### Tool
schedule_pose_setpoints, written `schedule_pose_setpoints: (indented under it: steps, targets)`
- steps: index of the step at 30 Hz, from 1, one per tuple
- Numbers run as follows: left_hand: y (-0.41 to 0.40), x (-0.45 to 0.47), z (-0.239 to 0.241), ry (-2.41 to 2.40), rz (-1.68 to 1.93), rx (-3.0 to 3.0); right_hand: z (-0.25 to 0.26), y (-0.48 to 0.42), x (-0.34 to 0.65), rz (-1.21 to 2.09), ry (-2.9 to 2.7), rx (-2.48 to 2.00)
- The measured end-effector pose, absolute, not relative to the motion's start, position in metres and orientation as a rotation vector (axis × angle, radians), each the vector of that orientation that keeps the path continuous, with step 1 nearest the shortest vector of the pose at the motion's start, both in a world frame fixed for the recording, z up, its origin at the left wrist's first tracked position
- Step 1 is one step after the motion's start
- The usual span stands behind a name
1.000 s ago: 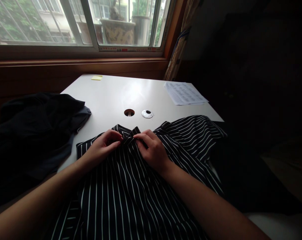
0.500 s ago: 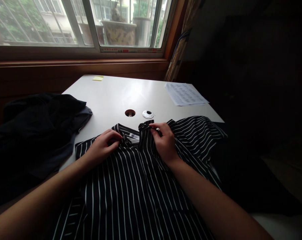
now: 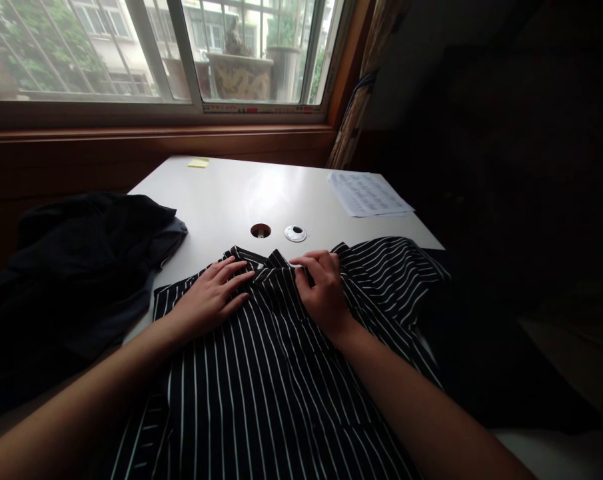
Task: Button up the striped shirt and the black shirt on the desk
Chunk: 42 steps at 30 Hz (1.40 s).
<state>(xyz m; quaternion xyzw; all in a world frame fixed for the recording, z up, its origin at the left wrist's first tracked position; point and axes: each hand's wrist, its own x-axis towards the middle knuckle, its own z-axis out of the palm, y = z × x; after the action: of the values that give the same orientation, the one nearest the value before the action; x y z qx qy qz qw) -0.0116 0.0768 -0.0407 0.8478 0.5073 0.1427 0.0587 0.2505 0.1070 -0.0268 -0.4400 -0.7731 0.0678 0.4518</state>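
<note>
A black shirt with white stripes [image 3: 241,373] lies front up with its collar [image 3: 276,261] toward the window. My left hand [image 3: 214,290] rests flat on the shirt just left of the collar, fingers spread. At the collar's right side is my right hand [image 3: 324,290], its fingers bent and the thumb and forefinger slightly apart. Its fingertips are at the collar's edge, with no cloth visibly pinched between them. A short sleeve [image 3: 396,273] spreads out to the right. Part of the collar's inside is hidden by the front.
Dark clothing [image 3: 91,247] is heaped at the left of the white table [image 3: 221,193]. Printed sheets [image 3: 368,193] lie at the back right, a yellow sticky note [image 3: 198,163] at the back left. A cable hole [image 3: 260,231] and its round cover [image 3: 296,233] are beyond the collar.
The right side of the collar, pinched by my right hand before, now lies further left, across the neck opening and label. My left hand has loosened its pinch and flattened on the shirt.
</note>
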Motion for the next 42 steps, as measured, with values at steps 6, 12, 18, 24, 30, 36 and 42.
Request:
schedule_pose_setpoints:
  steps: [6, 12, 18, 24, 30, 36, 42]
  targets:
    - [0.081, -0.016, -0.042, 1.625, 0.363, 2.529, -0.013, 0.100, 0.251, 0.151, -2.201, -1.029]
    - [0.087, -0.026, -0.042, 1.760, 0.299, 2.468, 0.009, 0.098, 0.281, 0.205, -2.533, -1.119]
    - [0.094, -0.041, -0.046, 1.912, 0.272, 2.421, 0.009, 0.059, 0.342, 0.150, -2.706, -1.486]
    - [0.099, -0.050, -0.046, 2.074, 0.185, 2.305, -0.018, 0.007, 0.381, -0.178, -2.565, -1.840]
    - [0.098, -0.047, -0.048, 2.121, 0.181, 2.312, -0.029, 0.008, 0.374, -0.419, -2.486, -1.904]
    - [0.099, -0.050, -0.048, 2.306, 0.166, 2.269, -0.026, 0.069, 0.363, -0.417, -2.576, -1.829]
    - [0.096, -0.053, -0.053, 2.434, 0.221, 2.241, -0.026, 0.147, 0.351, -0.296, -2.608, -1.815]
